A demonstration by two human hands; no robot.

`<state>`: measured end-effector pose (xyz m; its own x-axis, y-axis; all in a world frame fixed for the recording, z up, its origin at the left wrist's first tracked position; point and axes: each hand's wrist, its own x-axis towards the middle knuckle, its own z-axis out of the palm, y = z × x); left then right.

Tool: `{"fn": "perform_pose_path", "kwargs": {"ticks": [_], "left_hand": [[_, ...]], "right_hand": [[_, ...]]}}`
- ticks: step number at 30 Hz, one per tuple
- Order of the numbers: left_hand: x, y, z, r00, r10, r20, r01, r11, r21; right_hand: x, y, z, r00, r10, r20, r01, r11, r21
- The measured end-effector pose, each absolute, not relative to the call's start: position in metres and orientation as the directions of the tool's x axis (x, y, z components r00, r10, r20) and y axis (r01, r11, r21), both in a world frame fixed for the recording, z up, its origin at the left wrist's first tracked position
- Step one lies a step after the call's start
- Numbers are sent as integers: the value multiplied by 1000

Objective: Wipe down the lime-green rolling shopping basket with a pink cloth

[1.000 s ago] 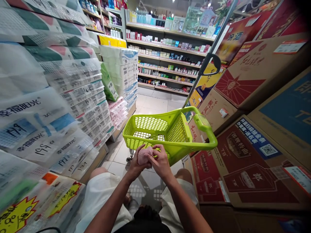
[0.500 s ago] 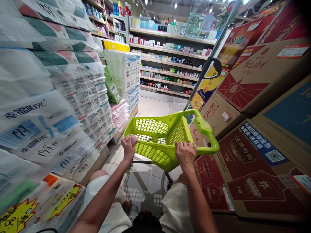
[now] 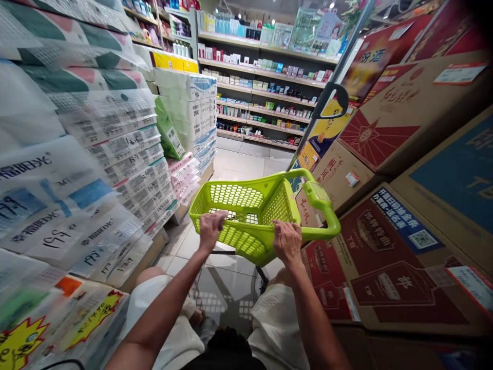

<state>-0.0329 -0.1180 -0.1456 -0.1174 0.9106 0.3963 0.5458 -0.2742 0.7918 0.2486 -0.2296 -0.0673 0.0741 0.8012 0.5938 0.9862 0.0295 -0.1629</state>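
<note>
A lime-green plastic shopping cart stands sideways in front of me, its handle end to the right. Nothing shows inside its slotted basket. My left hand is closed over the near rim, left of the middle. Farther right along that same rim, my right hand has its fingers curled over the edge near the handle. The fingertips of both hands are partly hidden. Below the basket, part of a dark leg of the cart shows above the tiled floor.
Stacked tissue packs line the left side. Cardboard cartons rise close on the right. A slanted metal pole with a dark handle-like loop stands beyond the cart. Shelves of small boxed goods cross the far end.
My left hand has shifted right along the rim, closer to my right hand. The cart and the surroundings sit slightly farther left and higher in view.
</note>
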Motion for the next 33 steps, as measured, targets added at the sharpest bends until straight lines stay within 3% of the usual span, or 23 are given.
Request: {"fn": "perform_pose_path", "kwargs": {"ticks": [2, 4, 5, 7, 9, 10, 12, 15, 17, 19, 22, 25, 27, 29, 33], "left_hand": [[-34, -111, -139, -311, 875, 370, 584, -131, 801], [-17, -113, -133, -394, 850, 349, 592, -56, 804], [-1, -120, -130, -367, 862, 350, 595, -72, 801], [38, -139, -127, -131, 910, 393, 579, -251, 776], [68, -154, -123, 148, 860, 488, 489, -492, 720], [73, -155, -119, 207, 832, 515, 469, -546, 694], [66, -146, -111, 138, 845, 517, 514, -507, 692], [51, -129, -101, -145, 883, 447, 610, -276, 743], [67, -138, -99, -80, 892, 444, 602, -312, 735], [98, -159, -100, 149, 848, 509, 510, -507, 695], [123, -182, -103, 283, 762, 582, 420, -644, 639], [88, -169, -106, 220, 807, 548, 514, -573, 638], [57, -157, -109, 34, 861, 508, 624, -415, 662], [45, -156, -114, -46, 868, 495, 658, -347, 668], [53, -168, -129, 157, 806, 571, 580, -543, 607]], "right_hand": [[267, -235, -62, 85, 770, 632, 994, -26, -102], [283, -238, -58, 126, 729, 673, 992, -100, -78], [289, -239, -57, 138, 721, 679, 990, -120, -74], [295, -240, -57, 142, 728, 670, 989, -126, -72], [296, -240, -59, 140, 738, 660, 990, -119, -77], [295, -241, -59, 136, 743, 656, 991, -111, -80], [295, -243, -61, 110, 759, 641, 994, -82, -74], [294, -245, -62, 73, 788, 611, 996, -31, -79], [294, -245, -63, 91, 788, 608, 992, -20, -124], [295, -245, -64, 119, 783, 611, 985, -17, -170], [299, -247, -63, 131, 776, 617, 982, -15, -189], [300, -251, -62, 114, 776, 621, 986, -14, -164], [292, -250, -61, 124, 772, 624, 986, -26, -164], [277, -245, -62, 148, 765, 627, 983, -43, -180], [242, -234, -66, 98, 802, 589, 979, 29, -202]]}}
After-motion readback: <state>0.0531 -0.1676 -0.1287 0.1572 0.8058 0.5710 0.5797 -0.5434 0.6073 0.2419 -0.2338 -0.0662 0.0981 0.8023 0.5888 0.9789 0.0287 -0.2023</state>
